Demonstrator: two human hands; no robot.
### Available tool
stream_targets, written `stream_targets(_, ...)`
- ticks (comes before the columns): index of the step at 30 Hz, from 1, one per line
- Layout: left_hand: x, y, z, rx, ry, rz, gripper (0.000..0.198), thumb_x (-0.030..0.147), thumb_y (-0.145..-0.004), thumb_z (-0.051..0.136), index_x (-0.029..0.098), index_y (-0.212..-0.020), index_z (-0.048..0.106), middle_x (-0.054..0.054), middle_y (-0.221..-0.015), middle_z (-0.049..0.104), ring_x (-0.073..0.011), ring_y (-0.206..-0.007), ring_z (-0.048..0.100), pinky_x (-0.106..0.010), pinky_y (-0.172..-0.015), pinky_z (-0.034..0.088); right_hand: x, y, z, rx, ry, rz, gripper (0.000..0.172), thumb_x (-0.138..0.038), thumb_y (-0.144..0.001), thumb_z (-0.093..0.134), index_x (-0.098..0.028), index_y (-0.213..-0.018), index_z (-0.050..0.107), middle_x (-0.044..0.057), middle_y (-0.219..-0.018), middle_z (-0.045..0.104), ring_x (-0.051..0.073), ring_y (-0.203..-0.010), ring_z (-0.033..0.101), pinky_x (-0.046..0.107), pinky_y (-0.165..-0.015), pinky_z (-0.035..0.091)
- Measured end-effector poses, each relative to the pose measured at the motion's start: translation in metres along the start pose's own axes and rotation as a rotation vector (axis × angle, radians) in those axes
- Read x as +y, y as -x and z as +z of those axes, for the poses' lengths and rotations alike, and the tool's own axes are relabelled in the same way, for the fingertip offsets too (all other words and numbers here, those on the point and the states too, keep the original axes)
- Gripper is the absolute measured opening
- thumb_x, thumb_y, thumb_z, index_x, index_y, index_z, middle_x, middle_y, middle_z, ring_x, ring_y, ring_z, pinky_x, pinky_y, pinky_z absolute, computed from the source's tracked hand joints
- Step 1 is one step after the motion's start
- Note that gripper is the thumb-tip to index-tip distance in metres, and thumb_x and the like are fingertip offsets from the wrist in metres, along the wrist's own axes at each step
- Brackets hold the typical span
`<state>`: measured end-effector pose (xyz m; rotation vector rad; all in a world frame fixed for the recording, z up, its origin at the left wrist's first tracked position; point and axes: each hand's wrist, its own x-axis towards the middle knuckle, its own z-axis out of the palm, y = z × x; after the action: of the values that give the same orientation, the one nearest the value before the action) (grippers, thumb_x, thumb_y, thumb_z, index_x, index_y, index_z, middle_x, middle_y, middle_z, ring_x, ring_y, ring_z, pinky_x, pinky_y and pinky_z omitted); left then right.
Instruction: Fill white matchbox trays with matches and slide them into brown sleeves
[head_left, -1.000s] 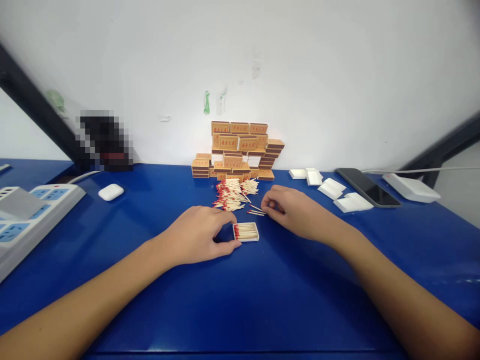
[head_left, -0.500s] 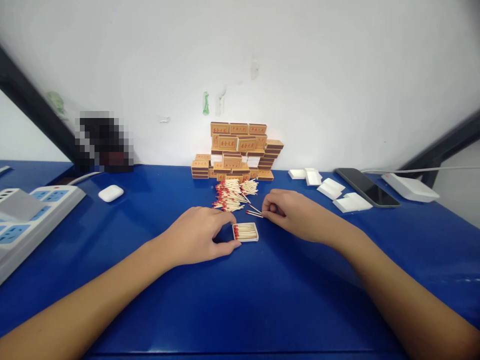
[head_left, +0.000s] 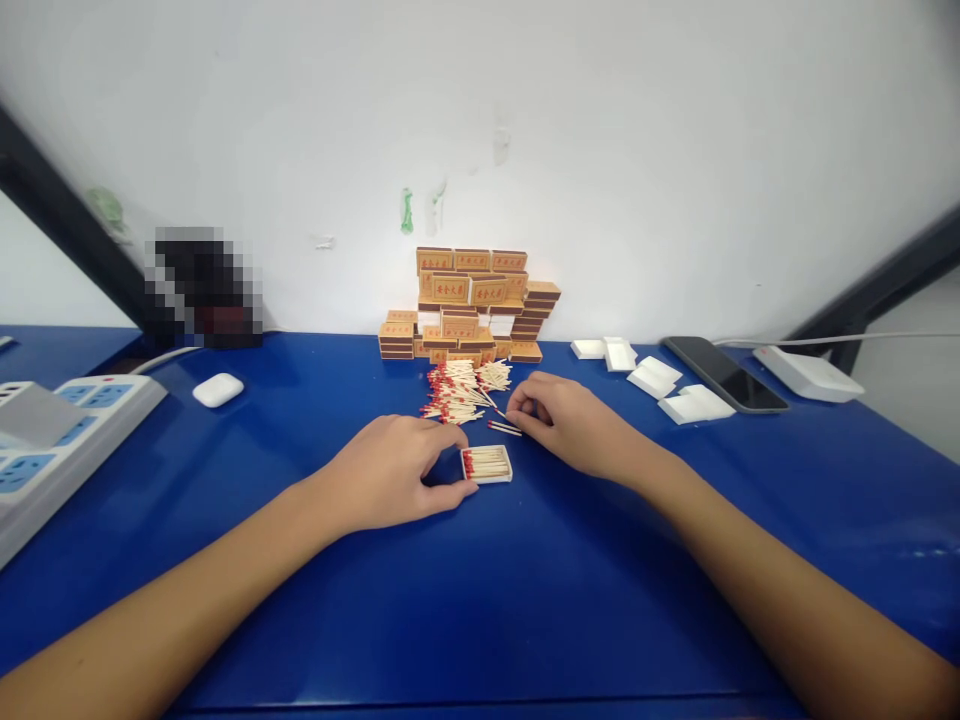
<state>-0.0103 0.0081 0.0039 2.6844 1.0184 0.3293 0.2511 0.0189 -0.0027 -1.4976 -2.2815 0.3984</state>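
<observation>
A small white matchbox tray (head_left: 509,477) holds a row of red-tipped matches (head_left: 489,460), heads to the left. My left hand (head_left: 394,470) grips the tray's left end between thumb and forefinger. Just behind the tray, my right hand (head_left: 559,418) is closed in a pinch at the end of a single match (head_left: 499,411), whose other end points toward the pile. Two loose matches (head_left: 505,428) lie side by side below those fingertips. A heap of red-headed matches (head_left: 454,390) spreads behind both hands.
Yellow-brown matchboxes (head_left: 472,290) are stacked against the wall behind the heap. Several empty white trays (head_left: 654,377) lie to the right, beside a phone (head_left: 726,374) and a white device (head_left: 808,374). On the left are a white earphone case (head_left: 218,390) and a power strip (head_left: 90,440).
My right hand has shifted slightly left, closer to the match heap, over the loose matches. The left hand stays at the tray. The whole view has drifted a little.
</observation>
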Motion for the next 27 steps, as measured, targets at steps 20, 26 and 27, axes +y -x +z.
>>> stream_targets(20, 0.001, -0.001, -0.001, -0.006, -0.001, 0.002, 0.031, 0.046, -0.092, 0.069, 0.021, -0.11, 0.073, 0.003, -0.068, 0.062, -0.0141, -0.059, 0.057, -0.027, -0.058, 0.035, -0.003, 0.004, -0.005, -0.124, -0.055, 0.028, 0.023, -0.038, -0.101, 0.062, -0.02, -0.089, 0.067, 0.004, -0.09, 0.065, 0.018, -0.079, 0.059, 0.03, -0.07, 0.043)
stream_targets(26, 0.001, -0.001, -0.002, -0.007, 0.004, -0.007, 0.032, 0.047, -0.092, 0.069, 0.022, -0.111, 0.073, 0.003, -0.067, 0.062, -0.0141, -0.059, 0.057, -0.027, -0.058, 0.036, -0.005, 0.007, -0.01, -0.199, -0.029, 0.065, 0.024, -0.037, -0.103, 0.056, -0.02, -0.089, 0.065, 0.007, -0.095, 0.068, 0.02, -0.082, 0.06, 0.032, -0.072, 0.044)
stream_targets(27, 0.001, -0.001, -0.002, -0.006, 0.005, -0.011, 0.032, 0.047, -0.091, 0.069, 0.022, -0.111, 0.073, 0.003, -0.067, 0.061, -0.0142, -0.059, 0.057, -0.027, -0.058, 0.036, -0.006, 0.007, -0.011, -0.208, -0.032, 0.066, 0.024, -0.038, -0.103, 0.056, -0.02, -0.089, 0.064, 0.007, -0.095, 0.068, 0.02, -0.083, 0.061, 0.033, -0.072, 0.044)
